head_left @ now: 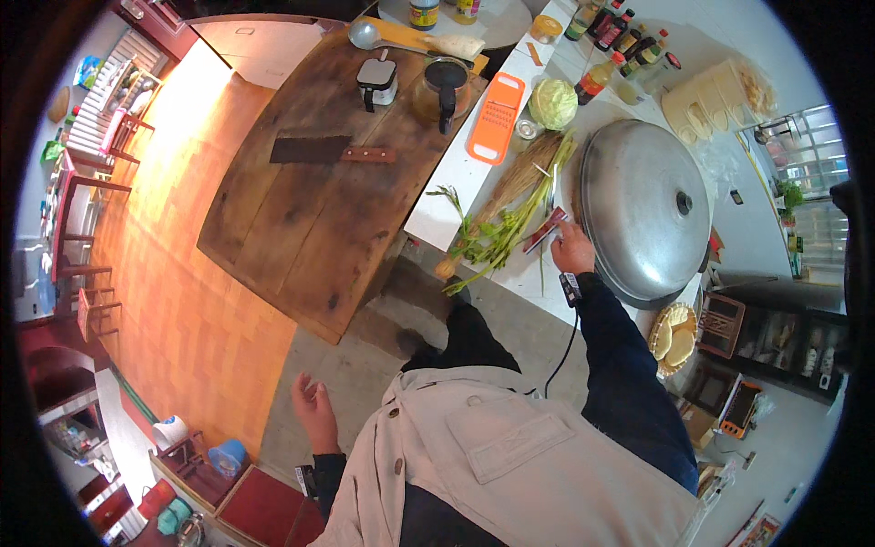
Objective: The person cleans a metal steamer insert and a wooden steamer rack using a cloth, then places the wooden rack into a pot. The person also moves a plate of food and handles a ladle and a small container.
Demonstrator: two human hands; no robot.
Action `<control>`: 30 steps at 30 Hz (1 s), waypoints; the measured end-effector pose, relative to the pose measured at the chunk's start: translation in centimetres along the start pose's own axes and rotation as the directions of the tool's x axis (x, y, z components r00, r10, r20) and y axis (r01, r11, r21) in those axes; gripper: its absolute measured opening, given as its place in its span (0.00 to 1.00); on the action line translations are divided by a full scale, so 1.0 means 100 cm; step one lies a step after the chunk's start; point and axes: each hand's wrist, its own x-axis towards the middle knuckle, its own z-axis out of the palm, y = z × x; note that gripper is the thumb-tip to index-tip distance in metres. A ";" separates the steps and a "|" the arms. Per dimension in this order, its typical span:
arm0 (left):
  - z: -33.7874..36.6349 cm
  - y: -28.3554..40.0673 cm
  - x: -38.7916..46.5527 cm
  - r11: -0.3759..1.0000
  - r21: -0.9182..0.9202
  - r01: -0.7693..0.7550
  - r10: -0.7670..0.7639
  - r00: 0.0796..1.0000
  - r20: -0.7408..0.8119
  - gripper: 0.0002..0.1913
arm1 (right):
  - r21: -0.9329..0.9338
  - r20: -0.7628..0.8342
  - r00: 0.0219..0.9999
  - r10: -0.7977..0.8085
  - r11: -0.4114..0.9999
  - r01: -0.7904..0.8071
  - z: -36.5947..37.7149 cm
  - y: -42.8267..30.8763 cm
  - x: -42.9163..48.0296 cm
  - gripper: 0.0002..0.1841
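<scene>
My right hand (573,249) is over the white counter, its fingertips closed at one end of a small red packet (545,231). Beside the packet lie leafy green celery stalks (509,236) and a straw whisk broom (516,179). Just right of that hand sits a large domed metal lid (642,205) with a black knob. My left hand (314,414) hangs low at my side above the floor, fingers loosely apart, with nothing in it.
A dark cleaver (328,148) lies on the wooden table (273,219), behind it a glass pot (441,89) and a lidded canister (377,82). An orange grater (497,117), a cabbage (553,104) and several sauce bottles (615,33) stand along the counter. Flatbreads fill a basket (663,328).
</scene>
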 end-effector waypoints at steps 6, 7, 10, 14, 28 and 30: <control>-0.010 -0.014 0.000 0.999 -0.041 -0.013 0.012 1.000 -0.006 0.25 | -0.167 0.245 0.944 -0.221 0.950 0.265 0.014 -0.026 0.007 0.19; -0.013 -0.017 -0.001 1.000 -0.019 -0.016 0.016 1.000 0.016 0.25 | -0.201 0.237 0.945 -0.227 0.940 0.276 0.018 -0.029 0.010 0.12; -0.020 -0.024 -0.007 1.000 -0.019 0.013 -0.012 0.999 0.051 0.26 | -0.276 0.249 0.933 -0.259 0.905 0.325 0.024 -0.030 0.017 0.08; -0.028 -0.036 -0.014 1.000 -0.018 0.012 -0.011 0.998 0.059 0.26 | -0.284 0.267 0.937 -0.225 0.911 0.300 0.013 -0.024 0.010 0.06; -0.067 -0.063 -0.021 0.986 -0.156 0.064 -0.063 0.998 0.008 0.25 | -0.075 0.098 0.963 0.252 0.967 -0.245 0.001 -0.026 -0.021 0.18; -0.067 -0.059 -0.020 0.982 -0.186 0.032 -0.035 0.999 -0.015 0.25 | -0.060 0.136 0.941 0.310 0.951 -0.304 0.008 -0.031 -0.016 0.21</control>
